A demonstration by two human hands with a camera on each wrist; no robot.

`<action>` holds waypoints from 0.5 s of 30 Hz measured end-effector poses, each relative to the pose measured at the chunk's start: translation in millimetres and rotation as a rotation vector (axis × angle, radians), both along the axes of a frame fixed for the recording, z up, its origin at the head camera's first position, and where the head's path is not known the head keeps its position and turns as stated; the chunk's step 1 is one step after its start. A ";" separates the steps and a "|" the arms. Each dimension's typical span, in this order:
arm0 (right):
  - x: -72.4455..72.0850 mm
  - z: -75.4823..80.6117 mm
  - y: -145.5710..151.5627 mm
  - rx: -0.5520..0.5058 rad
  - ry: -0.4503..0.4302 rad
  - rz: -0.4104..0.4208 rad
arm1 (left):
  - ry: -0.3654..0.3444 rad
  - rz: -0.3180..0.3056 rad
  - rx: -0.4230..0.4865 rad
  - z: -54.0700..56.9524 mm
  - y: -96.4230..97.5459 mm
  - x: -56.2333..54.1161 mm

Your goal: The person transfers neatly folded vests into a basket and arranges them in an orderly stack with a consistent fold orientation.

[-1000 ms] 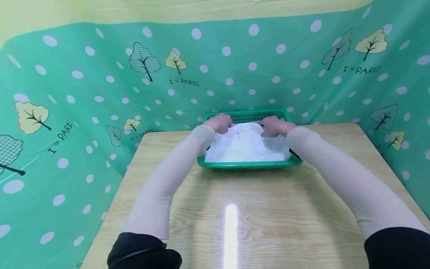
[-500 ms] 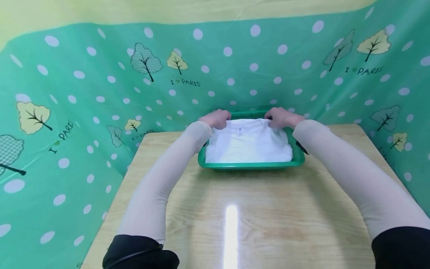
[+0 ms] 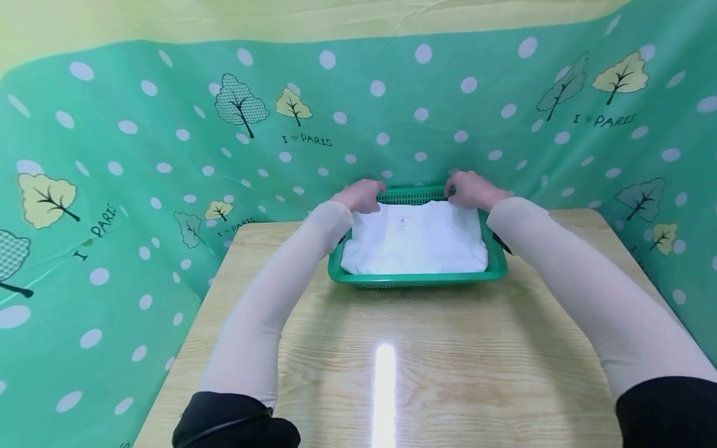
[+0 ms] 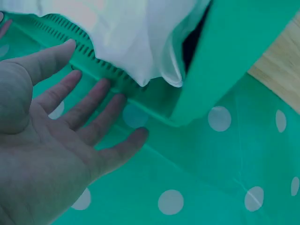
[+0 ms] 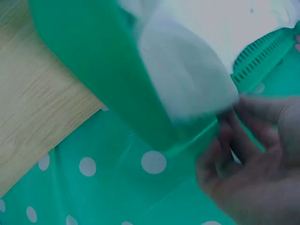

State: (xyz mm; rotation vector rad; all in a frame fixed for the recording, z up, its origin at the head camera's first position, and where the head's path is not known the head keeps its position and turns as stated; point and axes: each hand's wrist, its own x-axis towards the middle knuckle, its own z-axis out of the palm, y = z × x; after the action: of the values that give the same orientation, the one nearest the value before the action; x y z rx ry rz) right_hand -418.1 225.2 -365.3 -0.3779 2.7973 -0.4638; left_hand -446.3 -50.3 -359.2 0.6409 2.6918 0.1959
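Note:
A folded white T-shirt [image 3: 414, 239] with a small printed neck label lies in a green plastic basket [image 3: 420, 278]. My left hand [image 3: 361, 195] is at the basket's back left corner. In the left wrist view its fingers [image 4: 93, 101] are spread beside the slotted back wall, with nothing held and a loose corner of the shirt [image 4: 140, 56] hanging close by. At the back right corner, my right hand [image 3: 470, 189] has thumb and fingers at the T-shirt's corner. The right wrist view, somewhat blurred, shows this hand [image 5: 253, 154] pinching the raised corner of cloth [image 5: 192, 75].
The basket stands at the back edge of a wooden table [image 3: 437, 354], against a green dotted cloth [image 3: 392, 99] hung behind and at the sides. A bright light reflection lies on the tabletop in front.
Both hands have moved from over the T-shirt to the basket's back corners, drawing its upper part back and outward. The left hand has let go of the cloth.

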 end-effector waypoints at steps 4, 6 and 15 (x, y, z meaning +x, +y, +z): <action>3.2 -6.9 -1.1 0.059 -0.093 0.014 | 0.025 -0.020 -0.090 -5.3 -2.8 13.2; 4.4 -8.2 -1.8 0.088 -0.128 0.012 | 0.049 -0.047 -0.178 -8.6 -5.1 20.9; 5.9 -14.8 3.2 0.083 -0.047 -0.060 | 0.083 -0.107 -0.394 -20.3 -17.3 47.0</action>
State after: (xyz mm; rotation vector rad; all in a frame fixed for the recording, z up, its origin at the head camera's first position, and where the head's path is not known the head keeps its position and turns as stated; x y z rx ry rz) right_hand -412.2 228.4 -380.1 -0.2629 2.7781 -0.3635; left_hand -399.3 -67.6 -379.5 0.6757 2.6523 -0.3882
